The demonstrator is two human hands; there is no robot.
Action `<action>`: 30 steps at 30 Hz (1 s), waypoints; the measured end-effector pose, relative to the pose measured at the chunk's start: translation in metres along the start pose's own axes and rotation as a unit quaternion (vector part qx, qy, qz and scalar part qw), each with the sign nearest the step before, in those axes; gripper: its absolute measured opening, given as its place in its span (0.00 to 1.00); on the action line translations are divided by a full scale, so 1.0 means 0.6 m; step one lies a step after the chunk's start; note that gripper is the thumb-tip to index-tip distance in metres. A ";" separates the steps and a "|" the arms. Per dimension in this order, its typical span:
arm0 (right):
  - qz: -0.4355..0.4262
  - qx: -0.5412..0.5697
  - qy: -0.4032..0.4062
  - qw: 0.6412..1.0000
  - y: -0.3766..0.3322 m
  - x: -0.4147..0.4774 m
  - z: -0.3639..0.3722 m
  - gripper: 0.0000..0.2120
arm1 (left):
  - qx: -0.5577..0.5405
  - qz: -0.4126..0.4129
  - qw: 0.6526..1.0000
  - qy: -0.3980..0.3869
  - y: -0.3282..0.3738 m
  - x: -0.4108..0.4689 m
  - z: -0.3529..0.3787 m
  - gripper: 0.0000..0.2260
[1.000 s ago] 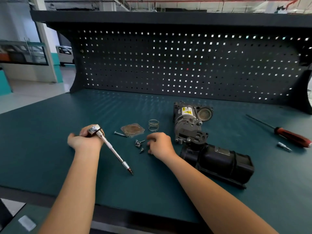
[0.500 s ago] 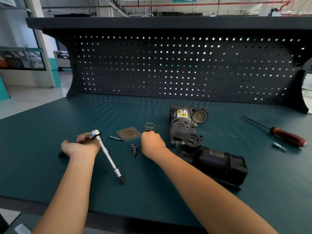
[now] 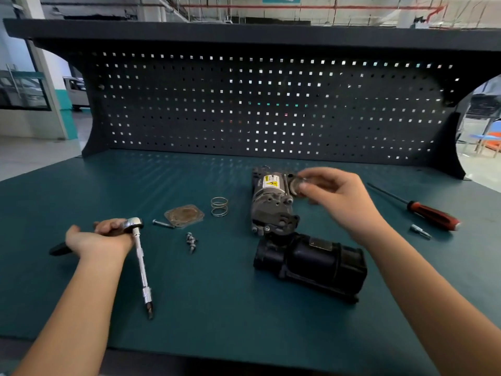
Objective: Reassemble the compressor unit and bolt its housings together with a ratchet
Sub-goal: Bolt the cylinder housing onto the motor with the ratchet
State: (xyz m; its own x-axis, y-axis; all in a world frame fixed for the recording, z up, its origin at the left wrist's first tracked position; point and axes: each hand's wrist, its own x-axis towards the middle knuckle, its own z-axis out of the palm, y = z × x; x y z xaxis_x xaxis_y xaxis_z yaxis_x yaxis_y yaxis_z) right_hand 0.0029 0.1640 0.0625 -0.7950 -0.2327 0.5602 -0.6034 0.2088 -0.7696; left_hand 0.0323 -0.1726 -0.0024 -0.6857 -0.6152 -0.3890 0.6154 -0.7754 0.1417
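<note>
Several parts lie loose at 9 o'clock of the compressor (image 3: 273,204) at bench (image 3: 122,185) centre (spring (image 3: 219,206), plate (image 3: 184,215), bolts (image 3: 191,241)), so bolting seems hardly begun; left hand (image 3: 100,238) grips the ratchet (image 3: 141,261), right hand (image 3: 336,194) hovers curled at the compressor's 1 o'clock port (image 3: 294,185), grasp unclear.

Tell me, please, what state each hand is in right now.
Left hand: gripping the ratchet by its handle.
Right hand: fingers curled at the compressor port; whether they hold anything cannot be told.
</note>
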 end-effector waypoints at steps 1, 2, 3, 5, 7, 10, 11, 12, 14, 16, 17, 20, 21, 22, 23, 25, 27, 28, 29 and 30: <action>0.033 -0.009 0.001 0.999 0.015 -0.002 -0.007 0.08 | 0.003 0.002 1.000 0.001 0.000 0.000 -0.001 0.16; 0.055 -0.020 0.000 0.998 0.030 -0.009 -0.010 0.07 | 0.008 0.002 1.000 0.001 0.000 0.001 -0.001 0.16; 0.066 -0.024 -0.002 0.998 0.043 -0.016 -0.012 0.09 | 0.012 0.003 1.000 0.001 0.000 0.001 -0.002 0.16; 0.072 0.011 0.007 0.997 0.054 -0.026 -0.014 0.10 | 0.018 0.006 1.000 -0.001 -0.001 0.001 -0.003 0.16; 0.058 0.034 0.021 0.998 0.053 -0.025 -0.017 0.10 | 0.025 0.014 1.000 -0.001 -0.003 0.000 -0.003 0.16; 0.018 -0.010 0.004 1.000 0.047 -0.025 -0.011 0.11 | 0.026 0.021 0.999 -0.001 -0.006 -0.004 -0.001 0.16; 0.009 -0.024 -0.002 1.000 0.045 -0.025 -0.007 0.12 | 0.021 0.018 1.000 -0.002 -0.006 -0.004 -0.001 0.16; 0.003 -0.035 -0.007 0.999 0.043 -0.026 -0.004 0.12 | 0.019 0.015 1.000 -0.002 -0.005 -0.004 -0.001 0.16; -0.006 -0.047 -0.008 0.999 0.041 -0.027 0.000 0.13 | 0.019 0.013 1.000 -0.001 -0.003 -0.003 -0.002 0.16; -0.011 -0.049 -0.004 0.999 0.043 -0.027 -0.002 0.13 | 0.023 0.016 1.000 0.003 -0.003 -0.003 -0.002 0.16; -0.013 -0.048 -0.004 0.999 0.044 -0.028 -0.002 0.13 | 0.026 0.018 0.999 0.003 -0.003 -0.003 -0.001 0.16; -0.033 -0.063 -0.001 0.997 0.048 -0.031 -0.001 0.10 | 0.035 0.013 0.999 0.002 -0.005 -0.005 -0.001 0.16; -0.046 -0.078 0.002 0.996 0.049 -0.032 0.000 0.08 | 0.035 0.010 0.999 0.002 -0.005 -0.006 -0.001 0.16; -0.060 -0.095 0.007 0.994 0.049 -0.033 0.001 0.07 | 0.035 0.007 0.999 0.002 -0.005 -0.007 -0.001 0.16; -0.076 -0.113 0.014 0.991 0.049 -0.033 0.002 0.07 | 0.034 0.005 0.999 0.004 -0.005 -0.008 -0.001 0.16; -0.109 -0.152 0.014 0.982 0.047 -0.035 0.002 0.08 | 0.030 0.005 1.000 0.006 -0.006 -0.010 -0.001 0.16; -0.151 -0.199 0.000 0.968 0.046 -0.037 0.003 0.08 | 0.029 0.006 1.000 0.008 -0.006 -0.012 0.000 0.16; -0.169 -0.218 -0.006 0.961 0.046 -0.038 0.004 0.08 | 0.032 0.006 0.999 0.007 -0.006 -0.012 -0.001 0.16; -0.178 -0.228 -0.008 0.957 0.045 -0.040 0.004 0.08 | 0.035 0.004 0.999 0.006 -0.007 -0.012 -0.001 0.16; -0.180 -0.233 -0.009 0.956 0.044 -0.041 0.005 0.08 | 0.036 0.003 0.999 0.006 -0.007 -0.013 -0.001 0.16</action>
State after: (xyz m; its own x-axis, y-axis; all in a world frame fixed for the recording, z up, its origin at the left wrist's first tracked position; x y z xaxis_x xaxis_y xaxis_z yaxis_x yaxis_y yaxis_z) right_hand 0.0066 0.1725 0.0275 -0.5319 -0.3843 0.7546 -0.8032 0.5111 -0.3059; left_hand 0.0353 -0.1646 -0.0008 -0.6764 -0.6189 -0.3992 0.5903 -0.7797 0.2087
